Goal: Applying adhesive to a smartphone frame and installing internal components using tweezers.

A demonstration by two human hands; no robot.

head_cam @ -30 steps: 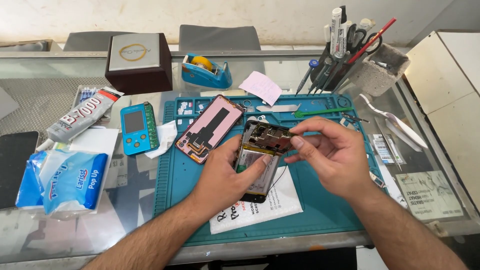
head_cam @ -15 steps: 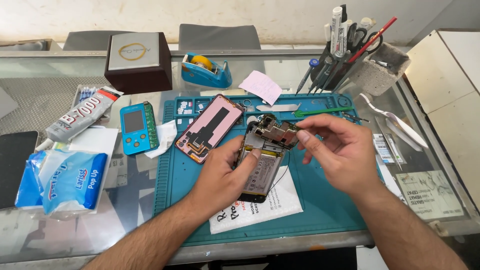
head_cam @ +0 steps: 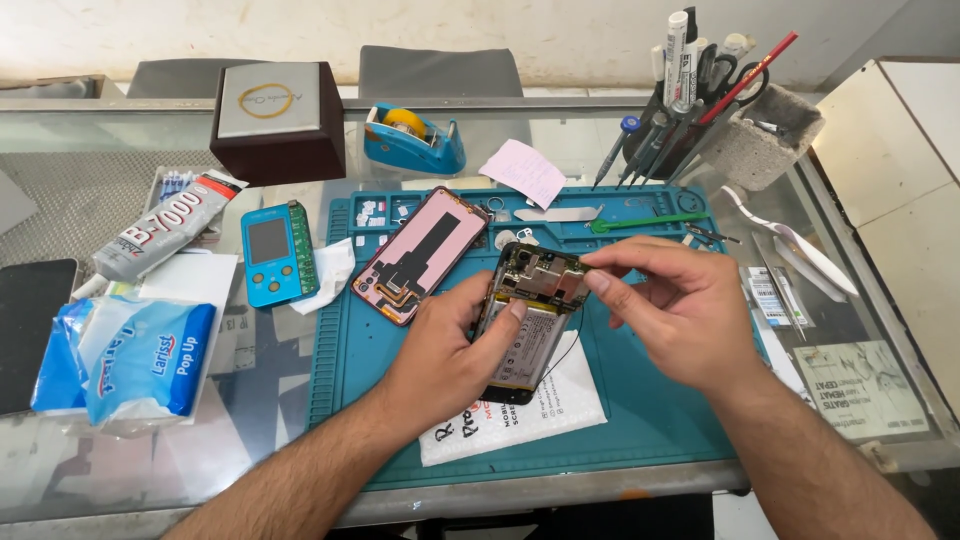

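My left hand (head_cam: 440, 350) grips an opened smartphone body (head_cam: 525, 320) from its left side, holding it tilted above the teal work mat (head_cam: 650, 410). The phone's circuit board and battery face up. At the phone's top right corner, the fingertips of my right hand (head_cam: 670, 310) pinch the edge of the circuit board. A detached pink-backed phone screen (head_cam: 420, 252) lies on the mat just left of the phone. A white padded envelope (head_cam: 540, 415) lies under the phone.
Glue tube (head_cam: 165, 225), small teal tester device (head_cam: 275, 252) and a tissue pack (head_cam: 135, 360) sit left. A tape dispenser (head_cam: 410, 135), brown box (head_cam: 275, 125) and tool holder (head_cam: 700, 120) stand at the back. Tweezers (head_cam: 800, 245) lie at the right, and a green pry tool (head_cam: 650, 220) rests on the mat's far edge.
My right hand has shifted from over the top of the phone to its upper right corner, fingers now pinching the board's edge. The left hand keeps its hold.
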